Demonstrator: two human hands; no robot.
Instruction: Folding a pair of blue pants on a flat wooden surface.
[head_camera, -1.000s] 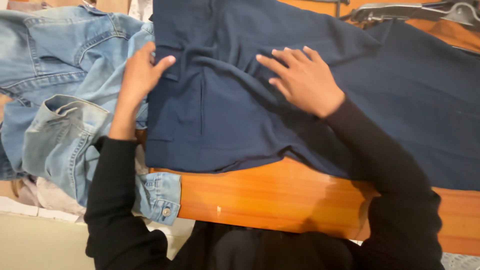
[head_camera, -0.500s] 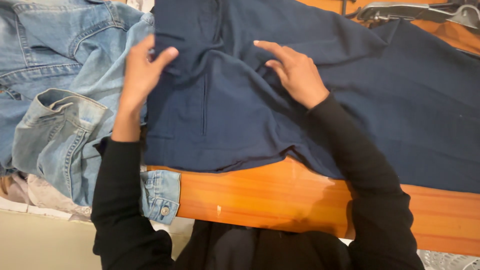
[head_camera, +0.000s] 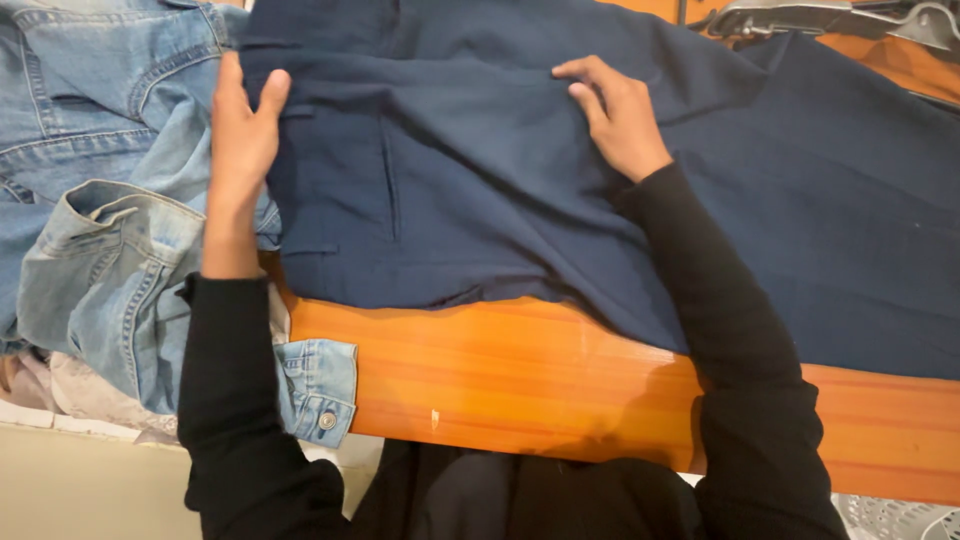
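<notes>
Navy trousers (head_camera: 480, 190) lie lengthwise across the desk (head_camera: 520, 380), left hand (head_camera: 238, 140) flat and released at their left edge, right hand (head_camera: 622, 115) pinching fabric mid-garment.

The navy garment (head_camera: 480, 180) runs off the top and right edges. The denim jacket (head_camera: 110, 200) is cut off at left. The hanger (head_camera: 800, 18) shows only partly at the top edge. The garment hides much of the counter (head_camera: 520, 380).

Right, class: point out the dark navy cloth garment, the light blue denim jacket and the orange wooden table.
dark navy cloth garment (head_camera: 480, 190), head view, flat middle panel.
light blue denim jacket (head_camera: 100, 250), head view, sleeve.
orange wooden table (head_camera: 520, 380), head view, bare front edge.
</notes>
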